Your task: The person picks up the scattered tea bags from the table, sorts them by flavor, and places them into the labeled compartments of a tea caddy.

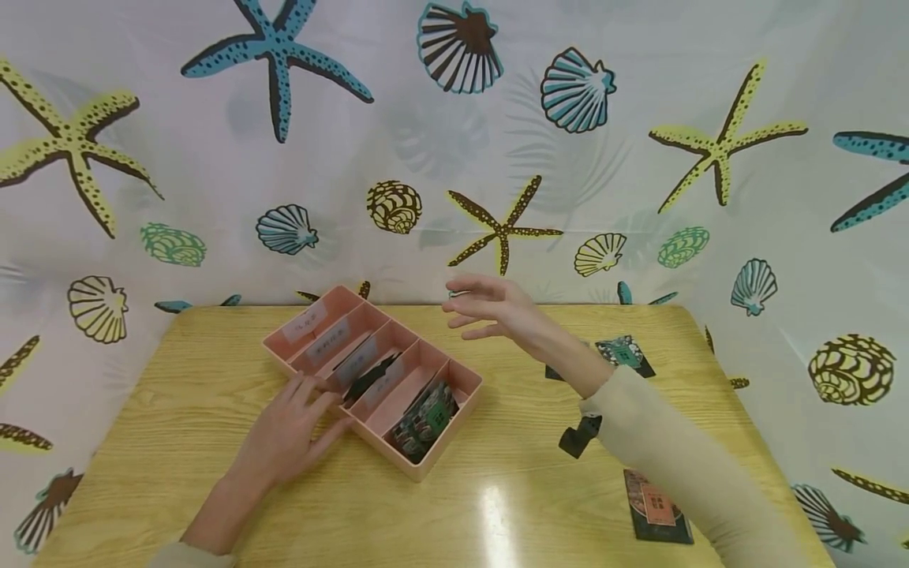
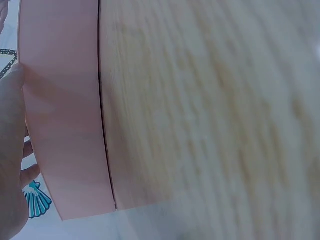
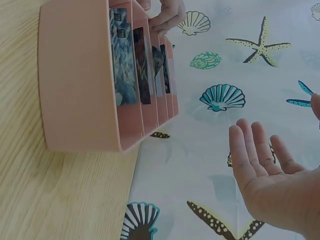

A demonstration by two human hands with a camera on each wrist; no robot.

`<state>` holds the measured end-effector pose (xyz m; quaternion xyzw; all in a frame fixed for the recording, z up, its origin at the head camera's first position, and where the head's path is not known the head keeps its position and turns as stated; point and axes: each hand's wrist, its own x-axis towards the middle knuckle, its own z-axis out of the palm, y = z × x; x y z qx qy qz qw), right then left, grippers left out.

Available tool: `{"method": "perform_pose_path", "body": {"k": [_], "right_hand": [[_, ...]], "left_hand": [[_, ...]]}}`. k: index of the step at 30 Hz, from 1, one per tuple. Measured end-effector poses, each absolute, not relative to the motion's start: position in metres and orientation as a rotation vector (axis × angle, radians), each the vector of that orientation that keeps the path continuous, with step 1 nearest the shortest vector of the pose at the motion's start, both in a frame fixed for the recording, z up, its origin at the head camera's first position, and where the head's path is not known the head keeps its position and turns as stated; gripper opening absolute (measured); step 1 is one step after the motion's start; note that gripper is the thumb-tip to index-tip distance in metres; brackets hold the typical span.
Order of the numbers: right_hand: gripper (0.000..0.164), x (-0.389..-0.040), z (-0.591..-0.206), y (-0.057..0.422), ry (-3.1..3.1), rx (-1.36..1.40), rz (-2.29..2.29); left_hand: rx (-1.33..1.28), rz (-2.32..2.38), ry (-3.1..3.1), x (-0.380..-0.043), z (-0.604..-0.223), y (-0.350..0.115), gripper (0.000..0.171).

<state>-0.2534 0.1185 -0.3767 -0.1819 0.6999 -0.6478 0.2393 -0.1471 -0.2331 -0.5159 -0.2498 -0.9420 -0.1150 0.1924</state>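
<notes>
A pink divided box (image 1: 398, 454) lies slantwise on the table, with white handwritten labels on its dividers. Dark printed sachets (image 1: 426, 422) stand in its nearest right compartment, and another dark sachet (image 1: 372, 379) leans in a middle one. My left hand (image 1: 287, 430) grips the box's near rim, fingers bent over into the compartments and thumb at the outer wall. In the left wrist view the pink outer wall (image 2: 65, 110) stands beside that thumb. Beyond the box's right side my right hand (image 1: 493, 308) is raised with fingers spread; the right wrist view shows its palm (image 3: 280, 190) holding nothing.
On the table's right lie a sachet with a green label (image 1: 625, 353) and one with a red label (image 1: 656, 509), both partly behind my right arm. A small black piece (image 1: 580, 438) shows under the sleeve. A patterned curtain (image 1: 341, 158) hangs behind the wooden table (image 1: 213, 355).
</notes>
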Motion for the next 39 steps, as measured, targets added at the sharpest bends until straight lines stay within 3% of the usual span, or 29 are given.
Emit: {"method": "perform_pose_path", "body": {"k": [13,39], "right_hand": [[0.052,-0.244,-0.387,0.182,2.096,-0.529,-1.704],[0.065,-0.249,-0.399,0.289,2.271,-0.197,-1.661]], "left_hand": [[-0.711,-0.327,-2.613,-0.149,-0.52,-0.235,0.03],[-0.712,-0.316,-2.622,-0.147,-0.516,-0.234,0.03]]}}
